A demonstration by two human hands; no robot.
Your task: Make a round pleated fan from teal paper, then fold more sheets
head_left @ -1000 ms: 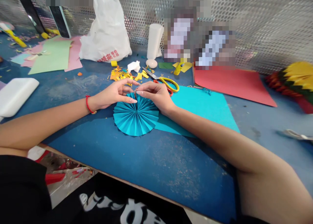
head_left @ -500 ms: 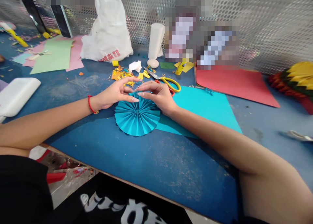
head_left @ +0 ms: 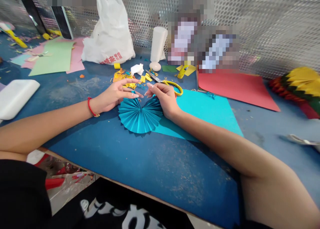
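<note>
A pleated teal paper fan [head_left: 140,117] lies on the blue table top [head_left: 160,169], with a V-shaped gap at its upper edge. My left hand [head_left: 116,95] is on the fan's upper left side, fingers spread and holding nothing. My right hand [head_left: 163,99] covers its upper right side, fingertips near the gap. Whether those fingers grip the paper is hidden. A teal paper sheet [head_left: 207,112] lies under the fan's right side. Yellow-handled scissors [head_left: 166,83] lie just beyond my right hand.
Gold and yellow paper scraps [head_left: 128,78] lie beyond my left hand, and a red paper sheet [head_left: 237,89] lies to the right. A white foam block [head_left: 16,99] sits at the left. A perforated metal panel [head_left: 272,29] runs along the back, with a white plastic bag [head_left: 110,32] before it.
The fan's upper edge has parted into a V-shaped gap, and its round shape has become more heart-like. My hands have moved slightly apart.
</note>
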